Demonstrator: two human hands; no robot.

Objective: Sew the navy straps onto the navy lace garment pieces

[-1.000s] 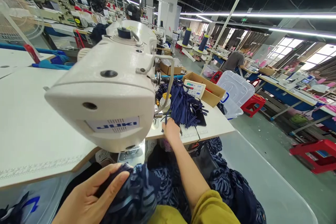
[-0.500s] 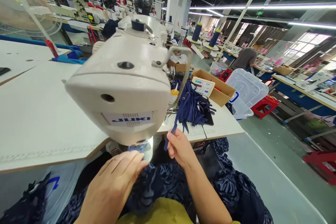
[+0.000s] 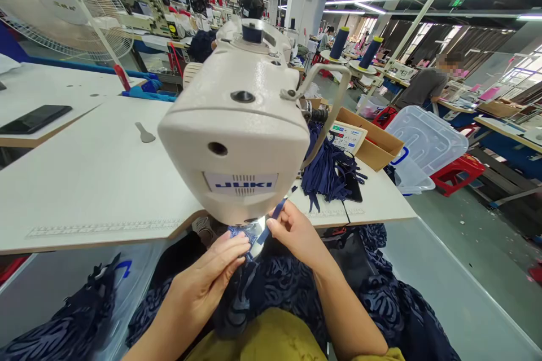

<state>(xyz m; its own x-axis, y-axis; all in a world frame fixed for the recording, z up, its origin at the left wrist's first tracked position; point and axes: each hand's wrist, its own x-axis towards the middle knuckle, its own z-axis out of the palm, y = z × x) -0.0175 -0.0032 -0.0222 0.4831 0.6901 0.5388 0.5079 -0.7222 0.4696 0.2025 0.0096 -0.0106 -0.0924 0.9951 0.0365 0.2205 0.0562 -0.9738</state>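
A white sewing machine head (image 3: 237, 124) hangs over the edge of the table. Under its lit needle area lies navy patterned fabric (image 3: 242, 232), and my left hand (image 3: 212, 273) has its fingers pressed together on it. Pinched between thumb and fingers of my right hand (image 3: 296, 234) is a narrow navy strap (image 3: 277, 210). Its lower end reaches down to the fabric beneath the machine; the other end sticks out past my fingers. The needle itself is hidden behind the machine head. More dark patterned fabric (image 3: 275, 287) hangs down over my lap.
A bundle of navy straps (image 3: 324, 172) lies right of the machine, beside a control panel (image 3: 348, 136) and a cardboard box (image 3: 376, 138). On the left are a phone (image 3: 36, 119), a small metal piece (image 3: 144, 133) and a fan (image 3: 63, 5). A clear plastic bin (image 3: 427, 138) stands at right.
My right hand has brought the strap in to the fabric under the machine, close to my left hand. The strap now slants down leftward. The view has swung slightly left.
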